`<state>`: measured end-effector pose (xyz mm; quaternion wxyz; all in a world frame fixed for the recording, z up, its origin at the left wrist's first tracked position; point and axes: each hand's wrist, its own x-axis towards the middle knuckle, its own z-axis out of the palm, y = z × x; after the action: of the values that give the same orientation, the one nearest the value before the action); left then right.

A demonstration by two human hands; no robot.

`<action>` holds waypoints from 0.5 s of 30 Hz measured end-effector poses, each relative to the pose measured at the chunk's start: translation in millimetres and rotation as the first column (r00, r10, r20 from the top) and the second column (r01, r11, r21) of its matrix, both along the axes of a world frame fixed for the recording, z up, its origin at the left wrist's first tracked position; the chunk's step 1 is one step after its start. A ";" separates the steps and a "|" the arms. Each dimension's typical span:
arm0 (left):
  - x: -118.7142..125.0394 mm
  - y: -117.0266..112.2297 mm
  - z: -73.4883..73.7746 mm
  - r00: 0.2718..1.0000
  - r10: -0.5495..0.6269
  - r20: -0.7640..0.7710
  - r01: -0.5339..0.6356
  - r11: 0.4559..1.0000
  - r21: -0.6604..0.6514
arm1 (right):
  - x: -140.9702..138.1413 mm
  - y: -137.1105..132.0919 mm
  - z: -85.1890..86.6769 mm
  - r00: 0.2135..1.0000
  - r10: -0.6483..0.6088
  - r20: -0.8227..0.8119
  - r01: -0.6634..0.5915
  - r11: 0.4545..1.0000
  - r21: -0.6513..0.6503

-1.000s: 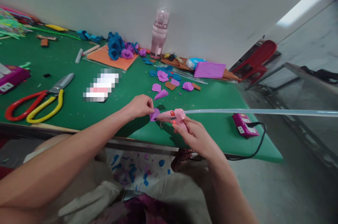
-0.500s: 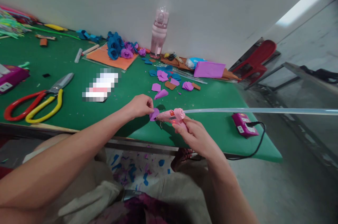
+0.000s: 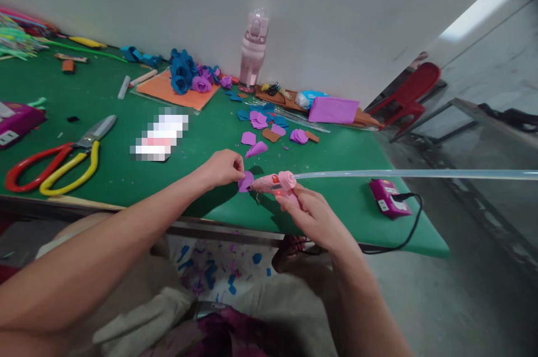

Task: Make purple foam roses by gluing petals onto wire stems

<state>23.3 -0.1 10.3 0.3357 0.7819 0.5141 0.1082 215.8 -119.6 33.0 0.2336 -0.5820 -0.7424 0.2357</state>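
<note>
My left hand (image 3: 222, 167) pinches a small purple foam petal (image 3: 245, 182) just above the near edge of the green table (image 3: 126, 172). My right hand (image 3: 313, 217) grips a pink hot glue gun (image 3: 275, 183) whose nozzle touches the petal. A long clear glue stick (image 3: 412, 174) runs out of the gun's back to the right. More purple, blue and brown petals (image 3: 269, 124) lie on the table beyond my hands.
Red and yellow shears (image 3: 59, 156) lie at the left. Blue and purple foam roses (image 3: 189, 74) rest on an orange sheet, with a pink bottle (image 3: 253, 49) by the white board. A purple power strip (image 3: 385, 198) with a black cable sits at the right. Scraps litter the floor.
Almost nothing has moved; the glue gun and my right hand have shifted very slightly upward, the nozzle staying at the petal.
</note>
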 end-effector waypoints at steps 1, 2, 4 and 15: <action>-0.1 -0.1 0.0 1.000 0.001 0.000 -0.001 1.000 -0.001 | 0.0 -0.1 0.3 1.000 0.000 0.001 0.000 1.000 -0.002; -0.1 -0.1 0.0 1.000 0.001 0.001 -0.001 1.000 -0.004 | 0.0 -0.2 0.5 1.000 0.001 0.003 -0.001 1.000 -0.004; -0.3 0.0 -0.1 1.000 0.005 0.002 -0.005 1.000 -0.011 | -0.1 -0.5 0.6 1.000 -0.001 0.011 0.002 1.000 -0.007; 0.7 -0.6 2.2 1.000 0.005 -0.009 -0.005 1.000 -0.019 | 1.8 -0.2 0.2 1.000 -0.013 0.009 0.013 1.000 0.004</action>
<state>23.9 -0.7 12.5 0.3408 0.7779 0.5183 0.1007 217.6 -119.8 33.3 0.2329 -0.5874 -0.7402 0.2299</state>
